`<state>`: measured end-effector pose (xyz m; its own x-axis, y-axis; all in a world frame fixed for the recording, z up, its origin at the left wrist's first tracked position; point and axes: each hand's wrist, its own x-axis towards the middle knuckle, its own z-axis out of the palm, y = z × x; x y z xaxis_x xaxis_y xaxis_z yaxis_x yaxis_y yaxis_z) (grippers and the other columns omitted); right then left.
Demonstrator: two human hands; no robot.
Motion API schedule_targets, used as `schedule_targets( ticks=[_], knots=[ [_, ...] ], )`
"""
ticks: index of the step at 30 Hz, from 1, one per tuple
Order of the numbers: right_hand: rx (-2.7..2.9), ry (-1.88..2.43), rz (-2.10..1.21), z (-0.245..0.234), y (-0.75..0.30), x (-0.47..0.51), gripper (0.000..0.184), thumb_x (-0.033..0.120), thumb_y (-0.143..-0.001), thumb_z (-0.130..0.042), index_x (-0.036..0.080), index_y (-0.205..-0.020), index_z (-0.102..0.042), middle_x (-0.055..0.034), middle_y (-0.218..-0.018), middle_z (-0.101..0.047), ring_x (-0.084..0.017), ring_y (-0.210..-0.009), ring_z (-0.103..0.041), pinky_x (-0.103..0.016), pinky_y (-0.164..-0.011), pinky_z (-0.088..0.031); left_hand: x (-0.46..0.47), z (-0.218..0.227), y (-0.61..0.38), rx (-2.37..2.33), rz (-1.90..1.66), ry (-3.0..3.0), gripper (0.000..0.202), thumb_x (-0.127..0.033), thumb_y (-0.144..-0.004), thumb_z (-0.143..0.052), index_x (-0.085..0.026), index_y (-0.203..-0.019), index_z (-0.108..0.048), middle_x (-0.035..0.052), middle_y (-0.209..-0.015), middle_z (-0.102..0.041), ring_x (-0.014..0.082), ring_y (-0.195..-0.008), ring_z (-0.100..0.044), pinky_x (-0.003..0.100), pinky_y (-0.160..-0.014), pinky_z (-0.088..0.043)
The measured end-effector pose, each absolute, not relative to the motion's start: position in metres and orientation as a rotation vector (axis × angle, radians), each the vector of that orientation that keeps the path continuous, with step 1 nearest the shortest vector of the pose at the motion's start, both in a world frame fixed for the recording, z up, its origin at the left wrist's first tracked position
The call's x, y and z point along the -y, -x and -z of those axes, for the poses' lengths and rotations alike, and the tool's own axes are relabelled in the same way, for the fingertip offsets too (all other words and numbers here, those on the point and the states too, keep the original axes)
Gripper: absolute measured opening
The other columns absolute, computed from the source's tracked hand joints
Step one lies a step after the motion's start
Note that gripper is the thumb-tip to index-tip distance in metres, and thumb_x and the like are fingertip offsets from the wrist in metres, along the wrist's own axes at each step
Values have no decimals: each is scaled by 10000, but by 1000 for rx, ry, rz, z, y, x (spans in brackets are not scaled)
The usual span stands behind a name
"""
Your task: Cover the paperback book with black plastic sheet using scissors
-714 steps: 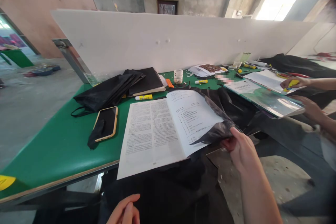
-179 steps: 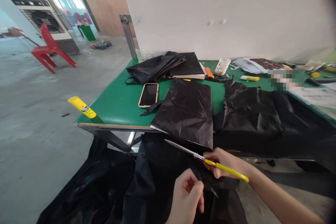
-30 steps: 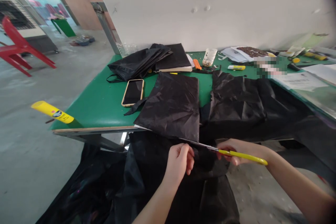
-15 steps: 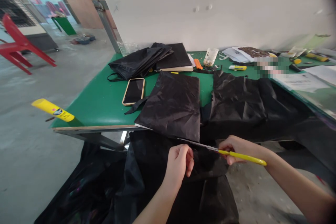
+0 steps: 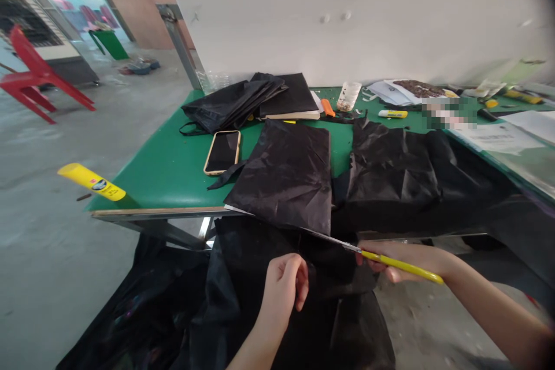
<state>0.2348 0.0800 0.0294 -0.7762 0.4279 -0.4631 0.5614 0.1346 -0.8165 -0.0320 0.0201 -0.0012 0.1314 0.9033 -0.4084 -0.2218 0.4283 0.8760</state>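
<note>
- Right hand: fingers wrapped around yellow-handled scissors; grip closed.
- Scissors: slim metal blades, directed along the lower edge of the black-covered booklet; contact cannot be confirmed.
- Left hand: fingers loosely curled inward, in front of the booklet and apart from it; whether it pinches anything cannot be told.
- Booklet: creased, slightly shiny black cover; white page edge exposed at lower left; lower end projects past the front edge of the green table.
- Black sheet material: hangs in smooth folds below the table edge, behind the left hand.
- Crumpled black sheet: right of the booklet; a narrow strip of green tabletop shows between their upper parts.
- Smartphone: pale rounded case, left of the booklet; green tabletop extends from it to the left edge.
- Yellow glue stick: cylindrical, at the left front corner.
- Scissor tips: hard to distinguish from the booklet edge.
- Glossy book: cut off at right.
</note>
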Motion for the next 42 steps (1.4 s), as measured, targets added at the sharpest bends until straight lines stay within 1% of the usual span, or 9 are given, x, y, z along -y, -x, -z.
schedule_targets(
  ticks=[3, 7, 12, 17, 25, 28, 34, 38, 42],
  knots=[
    [-2259, -986, 1753, -28, -231, -83, 710, 766, -723, -394, 173, -1109, -459, -7, -793, -465, -114, -658, -392, -225, -565, -307, -19, 3, 31, -1134, -930, -767, 317, -223, -802, -395, -163, -496, -454, -56, -334, -375, 47, -264, -297, 176, -311, -160],
    [-2277, -994, 1711, -24, -224, -88, 657, 714, -738, -454, 159, -1088, -471, -5, -793, -475, -102, -641, -384, -211, -543, -290, -17, 3, 28, -1123, -912, -782, 307, -231, -796, -406, -166, -499, -448, -58, -361, -369, 48, -274, -310, 176, -305, -157],
    [-2338, -977, 1636, -19, -218, -96, 637, 701, -746, -455, 145, -1055, -501, -6, -768, -496, -101, -627, -388, -211, -535, -283, -16, 2, 28, -1130, -902, -798, 308, -239, -794, -409, -165, -497, -445, -57, -372, -361, 48, -276, -309, 177, -304, -159],
    [-2275, -967, 1703, -23, -212, -102, 711, 764, -707, -423, 128, -1007, -529, -9, -749, -508, -102, -625, -396, -215, -531, -276, -15, 4, 29, -1156, -894, -783, 304, -255, -799, -407, -164, -513, -456, -59, -391, -361, 50, -288, -322, 172, -303, -173],
    [-2293, -1033, 1761, -29, -202, -107, 677, 767, -694, -439, 137, -917, -551, 1, -727, -490, -92, -616, -389, -208, -515, -277, -14, 9, 31, -1124, -892, -776, 308, -250, -802, -406, -164, -511, -457, -57, -381, -371, 48, -287, -313, 169, -305, -178],
    [-2241, -1059, 1779, -28, -201, -107, 637, 752, -690, -469, 141, -859, -538, 13, -680, -472, -83, -581, -383, -204, -487, -266, -14, 11, 32, -1126, -900, -773, 306, -249, -801, -402, -165, -513, -460, -58, -373, -370, 48, -282, -310, 168, -302, -178],
    [-2072, -1198, 1873, -16, -207, -103, 544, 695, -685, -546, 161, -761, -479, 67, -540, -365, -50, -455, -315, -188, -402, -223, -15, 10, 32, -1134, -897, -770, 295, -230, -786, -397, -165, -503, -452, -59, -369, -364, 46, -277, -303, 169, -304, -173],
    [-2048, -1234, 1902, -6, -211, -102, 533, 681, -651, -593, 168, -716, -465, 75, -521, -360, -47, -436, -306, -186, -390, -206, -16, 7, 32, -1144, -887, -765, 296, -233, -787, -406, -165, -503, -451, -59, -373, -359, 47, -283, -303, 169, -304, -180],
    [-2116, -1230, 1845, -4, -211, -101, 529, 666, -636, -618, 157, -677, -482, 67, -529, -385, -49, -451, -319, -192, -411, -196, -14, 8, 33, -1144, -887, -783, 301, -246, -796, -410, -165, -510, -457, -55, -386, -366, 51, -292, -313, 172, -305, -185]
  ],
)
